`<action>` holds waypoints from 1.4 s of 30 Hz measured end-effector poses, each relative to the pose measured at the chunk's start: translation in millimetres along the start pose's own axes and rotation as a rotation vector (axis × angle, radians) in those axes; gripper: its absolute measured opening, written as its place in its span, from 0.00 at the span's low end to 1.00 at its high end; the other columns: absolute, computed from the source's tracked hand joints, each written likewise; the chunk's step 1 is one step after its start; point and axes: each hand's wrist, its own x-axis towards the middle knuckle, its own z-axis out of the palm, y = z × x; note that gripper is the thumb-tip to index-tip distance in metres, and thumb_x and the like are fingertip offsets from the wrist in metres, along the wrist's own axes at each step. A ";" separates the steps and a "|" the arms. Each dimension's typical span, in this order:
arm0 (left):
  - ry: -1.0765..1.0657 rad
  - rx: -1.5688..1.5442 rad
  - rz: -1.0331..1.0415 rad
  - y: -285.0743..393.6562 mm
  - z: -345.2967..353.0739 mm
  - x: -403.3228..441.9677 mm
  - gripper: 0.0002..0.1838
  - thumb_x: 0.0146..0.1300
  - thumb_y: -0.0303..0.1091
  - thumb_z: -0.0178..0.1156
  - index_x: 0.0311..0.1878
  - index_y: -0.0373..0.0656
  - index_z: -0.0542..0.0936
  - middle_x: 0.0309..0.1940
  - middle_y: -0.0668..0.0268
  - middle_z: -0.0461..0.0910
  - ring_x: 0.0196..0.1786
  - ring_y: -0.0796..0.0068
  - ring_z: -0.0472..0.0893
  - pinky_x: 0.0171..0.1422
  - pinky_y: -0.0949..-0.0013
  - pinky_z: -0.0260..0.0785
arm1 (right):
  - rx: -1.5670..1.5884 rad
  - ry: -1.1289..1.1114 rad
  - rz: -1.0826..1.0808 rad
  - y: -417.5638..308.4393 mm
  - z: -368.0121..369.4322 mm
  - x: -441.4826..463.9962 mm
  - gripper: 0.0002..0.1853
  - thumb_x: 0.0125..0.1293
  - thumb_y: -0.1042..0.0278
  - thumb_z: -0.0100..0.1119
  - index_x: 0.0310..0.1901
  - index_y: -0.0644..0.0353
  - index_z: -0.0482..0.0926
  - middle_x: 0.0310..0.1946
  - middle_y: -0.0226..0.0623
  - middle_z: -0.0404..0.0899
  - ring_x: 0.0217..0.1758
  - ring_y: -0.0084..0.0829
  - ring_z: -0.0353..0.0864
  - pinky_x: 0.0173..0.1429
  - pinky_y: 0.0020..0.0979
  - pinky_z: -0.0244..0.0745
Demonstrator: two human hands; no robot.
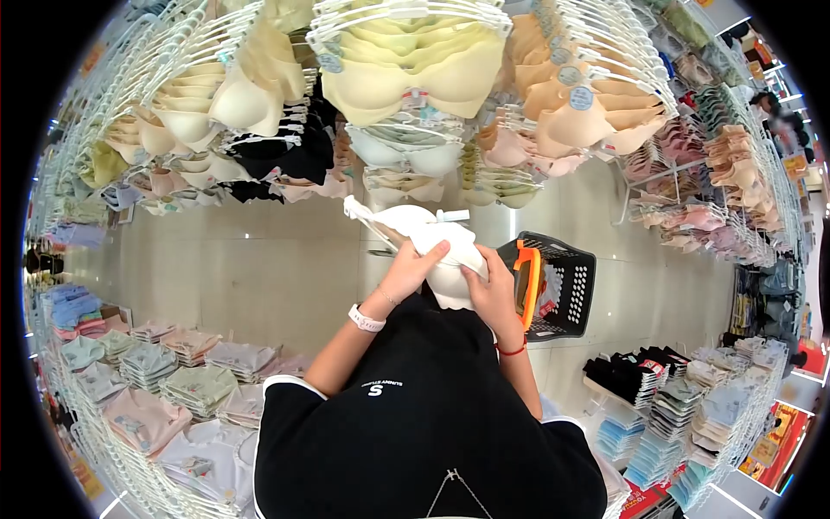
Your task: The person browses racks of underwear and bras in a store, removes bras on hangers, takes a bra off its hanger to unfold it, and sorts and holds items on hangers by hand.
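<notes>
A white bra (451, 281) is held up in front of my chest, its cups bunched together. Part of a white hanger (361, 213) sticks out at its upper left. My left hand (413, 270) is closed on the bra's left side, thumb on top. On the other side, my right hand (491, 290) grips the edge of a cup with its fingers bent round it. The fingers beneath the fabric are hidden. A white watch (367, 320) is on my left wrist, and a red bracelet (513, 349) on my right.
Ahead hang rows of bras, with yellow ones (406, 73) in the middle and peach ones (575, 95) to the right. A black basket (566, 290) with an orange handle (527, 285) stands on the floor by my right arm. Folded clothes (203, 385) lie at lower left.
</notes>
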 end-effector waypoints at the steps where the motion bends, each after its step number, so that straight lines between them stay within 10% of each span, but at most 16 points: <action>1: 0.004 0.030 0.064 -6.6 6.1 2.9 0.18 0.66 0.39 0.55 0.50 0.32 0.75 0.44 0.66 0.78 0.45 0.80 0.74 0.49 0.74 0.68 | -0.002 -0.009 0.018 5.3 -7.5 0.1 0.14 0.58 0.71 0.60 0.46 0.65 0.73 0.35 0.47 0.78 0.38 0.42 0.79 0.41 0.32 0.72; 6: 0.043 -0.039 -0.063 -24.4 18.5 7.2 0.19 0.68 0.42 0.51 0.47 0.32 0.75 0.40 0.68 0.78 0.40 0.83 0.76 0.45 0.75 0.70 | -0.022 -0.088 0.048 26.3 -26.8 0.2 0.09 0.60 0.70 0.58 0.40 0.64 0.75 0.28 0.46 0.78 0.30 0.44 0.79 0.34 0.31 0.72; 11: 0.156 -0.226 -0.110 -31.3 31.5 4.0 0.18 0.68 0.40 0.52 0.50 0.33 0.74 0.42 0.67 0.78 0.42 0.82 0.76 0.46 0.76 0.70 | 0.080 -0.129 -0.002 27.0 -32.4 -6.1 0.26 0.59 0.69 0.61 0.57 0.67 0.66 0.46 0.46 0.75 0.50 0.36 0.76 0.55 0.31 0.69; 20: 0.015 -0.202 -0.095 -33.7 43.6 5.5 0.19 0.68 0.41 0.51 0.49 0.33 0.75 0.44 0.67 0.78 0.45 0.82 0.76 0.52 0.74 0.67 | 0.101 -0.104 0.084 56.1 -44.0 -24.7 0.16 0.56 0.72 0.62 0.46 0.65 0.74 0.36 0.42 0.77 0.40 0.38 0.77 0.45 0.32 0.71; 31: 0.013 -0.196 -0.128 -11.5 10.6 -4.1 0.22 0.70 0.44 0.46 0.54 0.34 0.72 0.47 0.65 0.76 0.48 0.81 0.75 0.52 0.74 0.69 | 0.212 -0.239 0.023 24.7 -20.3 -1.8 0.46 0.48 0.67 0.69 0.67 0.63 0.54 0.59 0.43 0.64 0.62 0.36 0.65 0.65 0.35 0.60; 38: -0.144 -0.323 -0.199 9.2 -31.3 -13.1 0.27 0.73 0.47 0.35 0.65 0.34 0.59 0.59 0.61 0.67 0.59 0.73 0.70 0.64 0.68 0.62 | 0.202 0.014 0.195 -4.7 25.5 9.0 0.21 0.52 0.70 0.67 0.46 0.66 0.72 0.39 0.42 0.79 0.42 0.29 0.79 0.48 0.28 0.72; 42: -0.291 0.000 -0.146 18.6 -58.9 -11.2 0.25 0.69 0.41 0.50 0.63 0.35 0.63 0.54 0.64 0.72 0.55 0.77 0.72 0.60 0.71 0.66 | 0.100 0.014 0.220 -9.7 45.4 16.3 0.11 0.60 0.68 0.60 0.38 0.67 0.74 0.27 0.42 0.79 0.31 0.27 0.79 0.36 0.27 0.72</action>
